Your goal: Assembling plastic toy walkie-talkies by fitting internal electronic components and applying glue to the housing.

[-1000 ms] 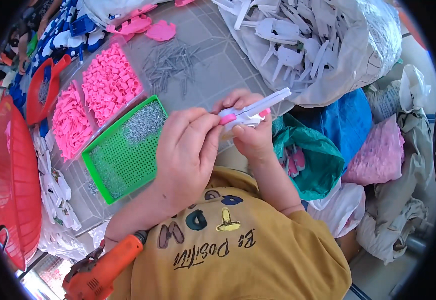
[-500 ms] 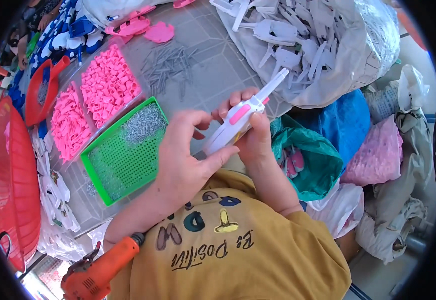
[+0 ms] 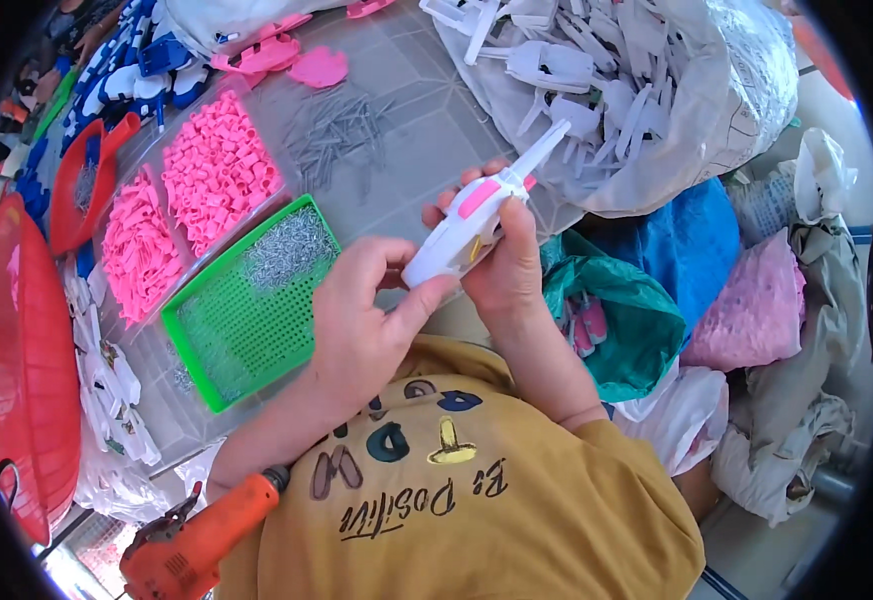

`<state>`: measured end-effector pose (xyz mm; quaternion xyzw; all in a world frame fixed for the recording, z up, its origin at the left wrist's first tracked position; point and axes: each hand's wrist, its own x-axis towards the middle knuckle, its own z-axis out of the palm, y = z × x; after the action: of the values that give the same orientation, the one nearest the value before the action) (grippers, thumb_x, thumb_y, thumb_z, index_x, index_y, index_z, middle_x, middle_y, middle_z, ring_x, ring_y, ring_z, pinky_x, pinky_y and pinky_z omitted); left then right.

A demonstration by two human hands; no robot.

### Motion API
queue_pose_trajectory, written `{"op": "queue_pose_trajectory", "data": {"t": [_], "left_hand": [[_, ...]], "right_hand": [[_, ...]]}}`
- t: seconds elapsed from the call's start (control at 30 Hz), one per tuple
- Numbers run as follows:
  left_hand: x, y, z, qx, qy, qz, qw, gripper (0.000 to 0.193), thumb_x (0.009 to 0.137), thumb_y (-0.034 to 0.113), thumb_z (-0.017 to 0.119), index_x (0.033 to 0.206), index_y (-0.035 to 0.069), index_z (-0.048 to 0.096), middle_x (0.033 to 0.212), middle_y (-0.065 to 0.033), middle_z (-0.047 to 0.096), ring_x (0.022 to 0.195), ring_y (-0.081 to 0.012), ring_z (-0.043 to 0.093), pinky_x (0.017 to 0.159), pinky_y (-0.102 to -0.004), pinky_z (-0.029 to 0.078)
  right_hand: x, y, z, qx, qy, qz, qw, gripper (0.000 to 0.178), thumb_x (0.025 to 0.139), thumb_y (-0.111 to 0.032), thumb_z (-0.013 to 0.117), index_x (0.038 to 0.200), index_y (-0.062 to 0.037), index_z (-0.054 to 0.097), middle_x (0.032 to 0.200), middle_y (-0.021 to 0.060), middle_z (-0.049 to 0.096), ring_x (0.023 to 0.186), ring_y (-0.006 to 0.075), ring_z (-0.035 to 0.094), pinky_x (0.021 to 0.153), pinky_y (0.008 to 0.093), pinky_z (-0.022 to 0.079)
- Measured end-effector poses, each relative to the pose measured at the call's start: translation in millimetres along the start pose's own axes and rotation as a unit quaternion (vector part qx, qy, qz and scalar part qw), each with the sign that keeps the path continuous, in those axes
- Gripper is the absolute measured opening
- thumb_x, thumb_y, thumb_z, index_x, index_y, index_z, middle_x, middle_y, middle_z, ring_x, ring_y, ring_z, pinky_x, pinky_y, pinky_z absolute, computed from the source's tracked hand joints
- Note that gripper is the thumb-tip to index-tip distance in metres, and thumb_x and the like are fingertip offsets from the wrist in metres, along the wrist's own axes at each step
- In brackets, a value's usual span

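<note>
A white plastic casing (image 3: 457,230) with a rounded body, a pink side piece and a long narrow tip is held in front of my chest. It lies tilted, its tip pointing up and to the right. My right hand (image 3: 507,260) grips the middle of it, thumb on the near side and fingers behind. At the rounded lower end, my left hand (image 3: 367,310) pinches it between thumb and bent fingers. Something small and yellow shows on its underside near the right palm. The fingertips behind the casing are partly hidden.
A green basket (image 3: 219,398) holds small screws, beside a clear tray of pink parts (image 3: 222,165). Grey metal pins (image 3: 337,135) lie farther back. A sack of white casings (image 3: 702,150) stands at the right, above a teal bag (image 3: 647,340). An orange drill (image 3: 202,540) rests at lower left.
Both hands have lowered slightly, bringing the casing a little down and to the left. It has turned a little, showing more of its yellow detail. My grip stays on it.
</note>
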<state>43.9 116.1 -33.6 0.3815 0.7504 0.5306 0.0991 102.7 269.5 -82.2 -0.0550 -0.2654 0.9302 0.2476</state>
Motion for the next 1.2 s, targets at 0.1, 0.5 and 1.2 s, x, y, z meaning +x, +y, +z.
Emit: {"op": "queue_pose_trajectory", "data": {"t": [0.1,0.5,1.2], "left_hand": [[1,-7,7,-0.137,0.007,-0.084,0.987,0.030,0.080,0.012,0.082,0.099,0.000,0.062,0.086,-0.0067,0.064,0.077,-0.0165,0.067,0.071,-0.0287,0.056],[2,-11,2,-0.164,0.004,-0.168,0.972,0.021,0.083,0.009,0.079,0.096,-0.003,0.068,0.086,-0.0030,0.068,0.076,-0.0068,0.062,0.069,-0.0234,0.050],[14,-18,-23,-0.208,0.008,-0.053,0.977,0.030,0.090,0.009,0.070,0.118,0.000,0.063,0.106,-0.0084,0.064,0.097,-0.0168,0.063,0.084,-0.0299,0.053]], "right_hand": [[3,0,9,-0.017,0.040,-0.014,0.999,0.040,0.090,-0.032,0.070,0.121,-0.0145,0.051,0.113,0.0041,0.059,0.099,0.0241,0.064,0.094,0.0479,0.054],[11,8,20,0.031,0.059,0.014,0.998,0.039,0.091,-0.032,0.070,0.123,-0.0147,0.055,0.120,0.0032,0.062,0.104,0.0255,0.065,0.098,0.0548,0.052],[-5,3,22,-0.206,-0.013,0.054,0.977,0.042,0.082,-0.007,0.076,0.119,-0.0038,0.054,0.111,0.0084,0.065,0.100,0.0161,0.064,0.088,0.0333,0.052]]}}
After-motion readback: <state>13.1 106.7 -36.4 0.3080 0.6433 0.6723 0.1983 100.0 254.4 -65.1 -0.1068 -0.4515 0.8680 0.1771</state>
